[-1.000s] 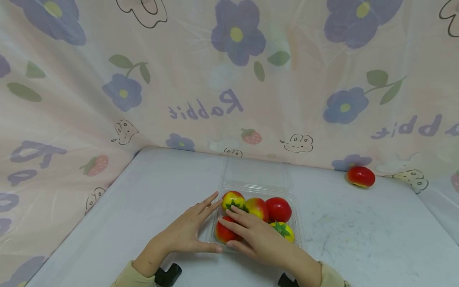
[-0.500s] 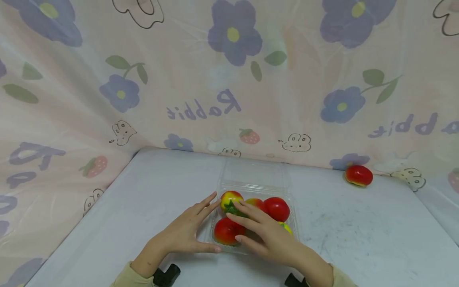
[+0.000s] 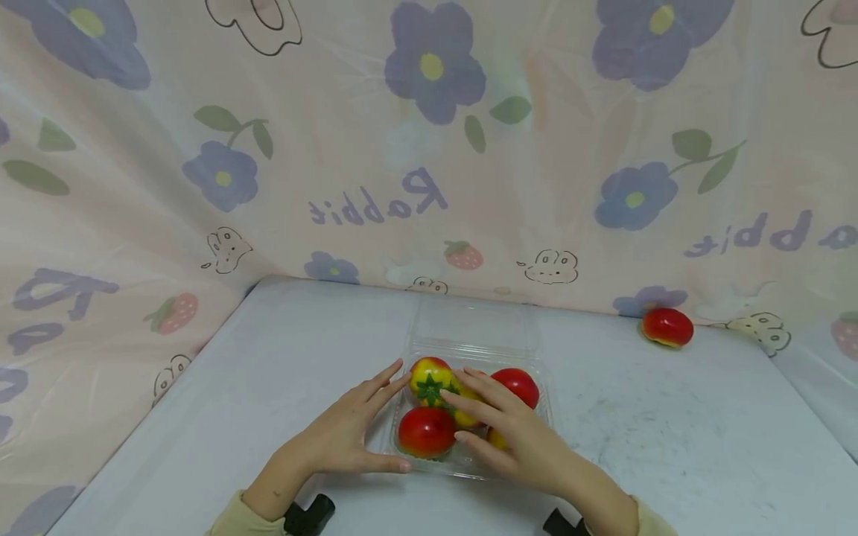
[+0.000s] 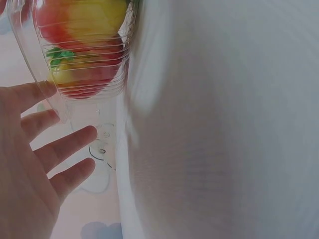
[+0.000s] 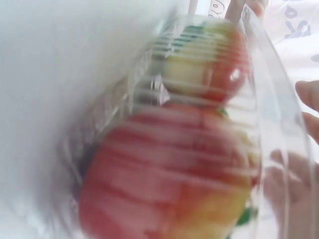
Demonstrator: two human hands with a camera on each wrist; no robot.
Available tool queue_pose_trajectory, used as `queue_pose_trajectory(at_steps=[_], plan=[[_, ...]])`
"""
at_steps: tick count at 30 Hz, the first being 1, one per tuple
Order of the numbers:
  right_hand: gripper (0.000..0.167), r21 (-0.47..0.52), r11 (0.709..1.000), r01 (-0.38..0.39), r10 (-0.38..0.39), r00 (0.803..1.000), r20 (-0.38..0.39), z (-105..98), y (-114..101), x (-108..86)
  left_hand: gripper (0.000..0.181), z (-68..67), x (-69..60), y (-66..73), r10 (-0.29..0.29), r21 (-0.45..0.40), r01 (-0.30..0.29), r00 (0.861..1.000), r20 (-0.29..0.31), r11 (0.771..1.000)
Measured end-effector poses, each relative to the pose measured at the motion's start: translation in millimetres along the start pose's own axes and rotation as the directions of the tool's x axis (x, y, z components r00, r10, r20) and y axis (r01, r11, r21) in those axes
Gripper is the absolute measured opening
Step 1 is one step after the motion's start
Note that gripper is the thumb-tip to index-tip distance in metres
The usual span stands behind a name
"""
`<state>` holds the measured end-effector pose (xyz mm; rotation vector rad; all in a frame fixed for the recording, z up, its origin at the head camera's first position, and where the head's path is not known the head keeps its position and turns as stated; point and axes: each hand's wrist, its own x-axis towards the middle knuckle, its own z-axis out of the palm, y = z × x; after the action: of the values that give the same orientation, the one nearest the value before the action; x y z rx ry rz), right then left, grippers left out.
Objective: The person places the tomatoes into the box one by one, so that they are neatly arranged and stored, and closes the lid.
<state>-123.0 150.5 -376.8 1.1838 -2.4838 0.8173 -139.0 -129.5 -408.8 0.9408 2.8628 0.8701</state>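
A clear plastic clamshell box (image 3: 462,472) sits on the white table with several red-and-yellow tomatoes inside. A red tomato (image 3: 426,432) lies at its front left, and behind that one is a yellow-and-red tomato (image 3: 431,381) with a green star-shaped top facing up. Another red tomato (image 3: 519,385) is at the back right. My left hand (image 3: 348,428) is spread at the left side, a fingertip against the box rim (image 4: 30,45) in the left wrist view. Over the box's right part, my right hand (image 3: 519,428) has extended fingers, hiding other tomatoes; whether they touch is unclear.
The open lid (image 3: 473,327) lies back behind the box. One loose red tomato (image 3: 667,327) is at the far right of the table, near the patterned cloth (image 3: 563,186) that hangs behind and to the left.
My right hand has moved rightward off the front left tomato, uncovering it. The back left tomato has turned its green top more upward. My left hand has stayed at the box's left side.
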Motion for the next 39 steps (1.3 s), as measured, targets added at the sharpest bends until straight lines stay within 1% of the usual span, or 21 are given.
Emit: queue_pose_trajectory(at_steps=[3, 9, 18, 24, 29, 35, 39], plan=[[0.055, -0.012, 1.000, -0.003, 0.003, 1.000, -0.013, -3, 3, -1.3, 0.101, 0.2, -0.4, -0.4, -0.012, -0.004, 0.012, 1.000, 0.003, 1.000], [0.054, -0.013, 0.999, -0.044, 0.044, 0.999, -0.014, -8, 8, -3.7, 0.102, -0.6, -0.8, -0.4, -0.018, -0.007, 0.018, 1.000, 0.008, 1.000], [0.053, -0.051, 0.997, -0.060, 0.057, 0.996, -0.062, -13, 17, -8.7, 0.102, -1.7, -1.1, 0.7, -0.021, -0.011, 0.021, 1.000, 0.010, 1.000], [0.055, -0.061, 0.995, -0.078, 0.074, 0.995, -0.074, -16, 23, -11.2, 0.102, -1.3, -0.7, 0.8, -0.034, -0.011, 0.034, 0.999, 0.014, 0.999], [0.054, -0.049, 0.992, -0.115, 0.111, 0.991, -0.077, -18, 26, -14.2, 0.102, -1.0, -0.4, 1.0, -0.041, -0.007, 0.041, 0.999, 0.019, 0.999], [0.052, -0.035, 0.991, -0.127, 0.123, 0.988, -0.098, -22, 31, -17.1, 0.102, -1.4, -0.2, 1.5, -0.048, -0.010, 0.048, 0.999, 0.025, 0.999], [0.051, -0.027, 0.989, -0.146, 0.143, 0.985, -0.097, -25, 33, -18.0, 0.103, -1.8, 0.0, 1.6, -0.055, -0.015, 0.055, 0.998, 0.030, 0.998]])
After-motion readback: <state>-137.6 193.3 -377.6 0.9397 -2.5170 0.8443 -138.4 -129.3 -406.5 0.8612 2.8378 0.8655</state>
